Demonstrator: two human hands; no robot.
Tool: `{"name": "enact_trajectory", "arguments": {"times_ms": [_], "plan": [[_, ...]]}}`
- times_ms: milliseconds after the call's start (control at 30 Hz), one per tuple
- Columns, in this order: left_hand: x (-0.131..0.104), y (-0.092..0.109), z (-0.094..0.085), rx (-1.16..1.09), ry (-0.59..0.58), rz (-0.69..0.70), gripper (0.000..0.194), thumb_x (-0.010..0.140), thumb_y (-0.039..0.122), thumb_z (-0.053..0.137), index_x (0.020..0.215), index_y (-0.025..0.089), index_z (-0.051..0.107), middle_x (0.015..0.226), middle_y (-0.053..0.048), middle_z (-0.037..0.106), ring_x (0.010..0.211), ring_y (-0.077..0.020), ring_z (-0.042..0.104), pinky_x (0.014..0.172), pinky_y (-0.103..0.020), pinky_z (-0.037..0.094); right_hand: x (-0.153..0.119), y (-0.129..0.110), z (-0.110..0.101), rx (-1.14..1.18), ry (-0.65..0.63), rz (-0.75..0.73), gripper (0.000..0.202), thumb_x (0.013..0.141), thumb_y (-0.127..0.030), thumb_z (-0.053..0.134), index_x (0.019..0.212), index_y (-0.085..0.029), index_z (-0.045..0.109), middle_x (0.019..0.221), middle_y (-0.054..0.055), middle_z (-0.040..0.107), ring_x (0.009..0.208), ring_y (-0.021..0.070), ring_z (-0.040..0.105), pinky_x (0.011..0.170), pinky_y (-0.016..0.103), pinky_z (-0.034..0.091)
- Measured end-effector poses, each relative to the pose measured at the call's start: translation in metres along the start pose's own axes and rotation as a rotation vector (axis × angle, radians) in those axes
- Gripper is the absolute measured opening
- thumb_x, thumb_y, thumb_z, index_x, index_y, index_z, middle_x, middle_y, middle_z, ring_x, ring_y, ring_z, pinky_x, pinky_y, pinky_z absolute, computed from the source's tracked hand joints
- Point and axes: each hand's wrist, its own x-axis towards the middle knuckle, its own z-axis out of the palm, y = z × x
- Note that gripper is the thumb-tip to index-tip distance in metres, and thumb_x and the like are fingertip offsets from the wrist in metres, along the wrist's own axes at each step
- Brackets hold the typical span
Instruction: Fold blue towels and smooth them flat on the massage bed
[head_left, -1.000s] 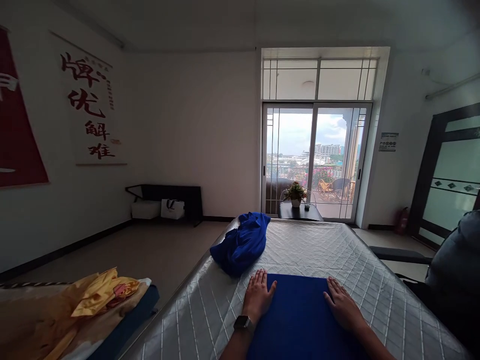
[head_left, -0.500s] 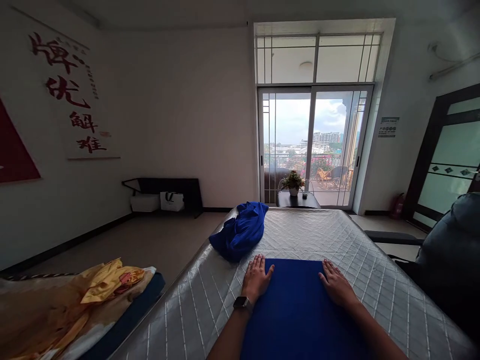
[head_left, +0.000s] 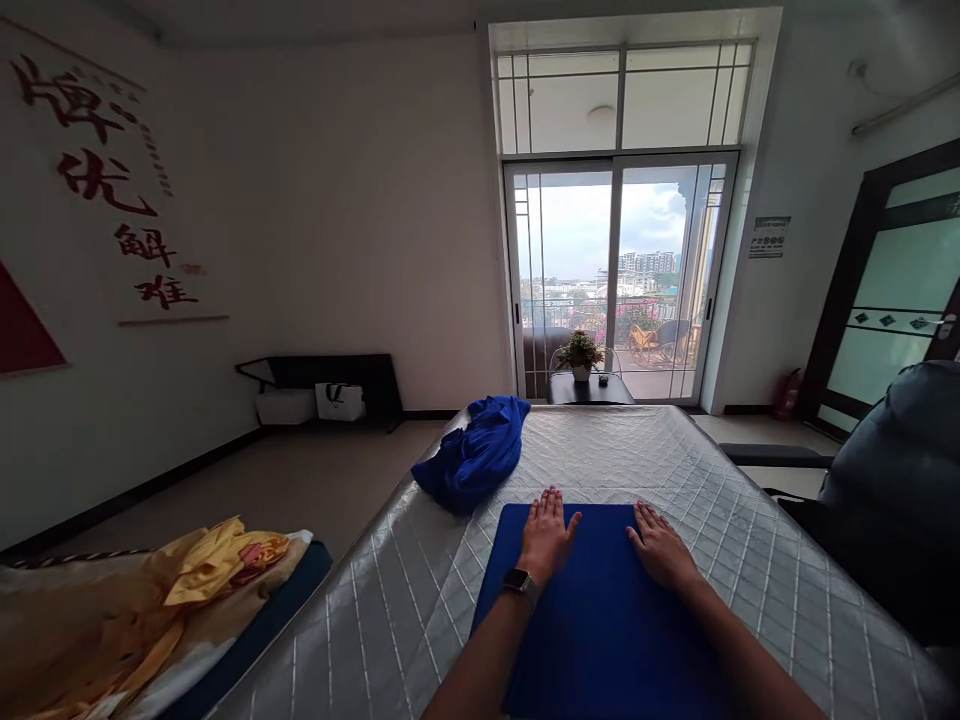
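A smooth, flat blue cloth (head_left: 600,620), roughly rectangular, lies on the silver quilted table cover (head_left: 390,620). Resting flat near its far left corner is my left hand (head_left: 548,538), fingers stretched forward and thumb apart, with a watch (head_left: 517,580) on the wrist. My right hand (head_left: 664,548) lies palm down across the cloth's far right edge, its fingers also extended. Beyond the left hand, a crumpled blue cloth (head_left: 476,455) is heaped by the cover's left edge. The near end of the flat cloth runs out of view between my forearms.
At lower left stands a surface bearing yellow printed fabric (head_left: 225,565). A dark padded chair (head_left: 900,470) is close on the right. Past the far edge are a potted plant (head_left: 580,358) on a small black table and a sliding glass door (head_left: 615,280).
My left hand has moved right, from the flat cloth's left edge onto its surface, uncovering that corner. My right hand stays at the right edge. The view has shifted slightly.
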Motion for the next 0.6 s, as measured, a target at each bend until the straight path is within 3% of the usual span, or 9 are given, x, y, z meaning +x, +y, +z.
{"name": "enact_trajectory", "arguments": {"times_ms": [100, 167, 233, 300, 600], "plan": [[-0.002, 0.067, 0.015, -0.150, -0.002, 0.235, 0.073, 0.105, 0.055, 0.012, 0.158, 0.011, 0.036, 0.165, -0.011, 0.034, 0.154, -0.0234, 0.026, 0.126, -0.044, 0.023, -0.001, 0.003, 0.001, -0.014, -0.006, -0.015, 0.069, 0.102, -0.043, 0.019, 0.160, -0.005, 0.022, 0.169, 0.011, 0.016, 0.156, 0.0219, 0.012, 0.127, 0.040, 0.012], [-0.006, 0.102, 0.026, -0.217, -0.008, 0.288, 0.074, 0.105, 0.056, 0.010, 0.158, 0.012, 0.035, 0.165, -0.011, 0.034, 0.154, -0.0227, 0.026, 0.126, -0.044, 0.023, -0.003, 0.005, 0.002, -0.028, -0.014, -0.037, 0.066, 0.100, -0.036, 0.024, 0.160, -0.008, 0.024, 0.169, 0.009, 0.016, 0.156, 0.0207, 0.012, 0.127, 0.039, 0.013], [-0.011, 0.122, 0.035, -0.251, -0.026, 0.267, 0.078, 0.104, 0.060, 0.009, 0.158, 0.009, 0.034, 0.164, -0.012, 0.035, 0.154, -0.0238, 0.027, 0.126, -0.044, 0.023, -0.004, 0.007, 0.002, -0.041, -0.018, -0.064, 0.066, 0.098, -0.032, 0.030, 0.160, -0.012, 0.026, 0.169, 0.007, 0.017, 0.156, 0.0200, 0.012, 0.127, 0.038, 0.014], [-0.015, 0.127, 0.040, -0.267, -0.027, 0.233, 0.082, 0.103, 0.062, 0.008, 0.158, 0.008, 0.033, 0.164, -0.014, 0.035, 0.154, -0.0248, 0.028, 0.126, -0.044, 0.024, -0.005, 0.009, 0.002, -0.054, -0.017, -0.088, 0.067, 0.096, -0.032, 0.033, 0.160, -0.013, 0.028, 0.169, 0.008, 0.017, 0.156, 0.0207, 0.012, 0.127, 0.039, 0.015], [-0.020, 0.118, 0.043, -0.219, -0.016, 0.141, 0.080, 0.102, 0.060, 0.010, 0.159, 0.009, 0.033, 0.165, -0.011, 0.034, 0.154, -0.0258, 0.025, 0.127, -0.045, 0.021, 0.001, 0.011, 0.007, -0.089, -0.034, -0.081, 0.066, 0.098, -0.029, 0.026, 0.159, -0.006, 0.026, 0.169, 0.012, 0.015, 0.156, 0.0230, 0.011, 0.126, 0.042, 0.016]]}}
